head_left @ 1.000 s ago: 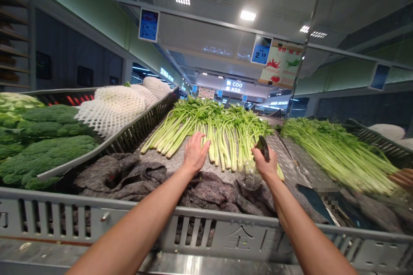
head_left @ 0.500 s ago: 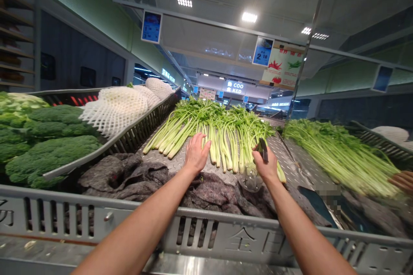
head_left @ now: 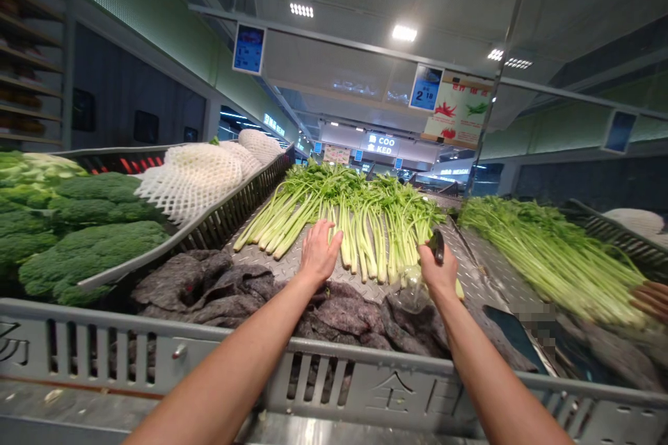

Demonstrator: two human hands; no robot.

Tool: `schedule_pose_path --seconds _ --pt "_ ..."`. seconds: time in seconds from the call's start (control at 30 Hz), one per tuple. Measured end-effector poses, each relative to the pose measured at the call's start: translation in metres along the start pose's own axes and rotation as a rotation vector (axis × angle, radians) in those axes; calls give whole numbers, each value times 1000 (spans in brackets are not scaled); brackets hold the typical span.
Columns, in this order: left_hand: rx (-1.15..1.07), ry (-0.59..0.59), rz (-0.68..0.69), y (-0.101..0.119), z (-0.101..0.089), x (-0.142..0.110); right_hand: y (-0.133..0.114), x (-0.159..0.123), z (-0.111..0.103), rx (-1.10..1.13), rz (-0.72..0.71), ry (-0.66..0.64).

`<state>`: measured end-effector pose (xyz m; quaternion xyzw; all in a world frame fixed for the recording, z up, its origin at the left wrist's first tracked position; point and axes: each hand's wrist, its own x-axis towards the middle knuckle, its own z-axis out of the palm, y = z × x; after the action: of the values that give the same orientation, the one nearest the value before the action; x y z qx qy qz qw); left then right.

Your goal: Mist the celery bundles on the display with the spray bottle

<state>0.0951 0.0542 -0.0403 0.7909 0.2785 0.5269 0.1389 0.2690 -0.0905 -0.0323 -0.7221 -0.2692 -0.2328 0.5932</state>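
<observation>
Stalks of celery (head_left: 365,236) lie in a row on a patterned metal sheet (head_left: 292,261), leaves away from me and cut ends toward me. Resting at the near ends of the middle stalks is my left hand (head_left: 318,250), its fingers stretched and holding nothing. My right hand (head_left: 439,270) is closed around what looks like a spray bottle; its black head (head_left: 437,246) sticks up past my thumb. The clear body (head_left: 412,284) shows left of the hand, over the cut ends at the right. My fingers hide part of the bottle.
Dark felt cloth (head_left: 344,313) lies bunched along the crate's front wall (head_left: 360,375). To the left are broccoli (head_left: 94,243) and net-wrapped produce (head_left: 193,174) behind a crate edge. A mirror (head_left: 563,174) on the right reflects the celery. A dark flat object (head_left: 509,337) lies by it.
My right hand has shifted slightly right and down with the spray bottle. My left hand stays by the celery ends, and the view has tilted a little.
</observation>
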Motion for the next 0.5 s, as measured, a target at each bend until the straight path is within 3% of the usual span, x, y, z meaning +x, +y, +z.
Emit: schedule_pose_path --seconds 0.17,0.5 --pt "-4 2 5 0 0 0 7 4 1 -96 -4 -19" --pt "-14 12 11 0 1 0 1 -2 3 -52 -20 -116"
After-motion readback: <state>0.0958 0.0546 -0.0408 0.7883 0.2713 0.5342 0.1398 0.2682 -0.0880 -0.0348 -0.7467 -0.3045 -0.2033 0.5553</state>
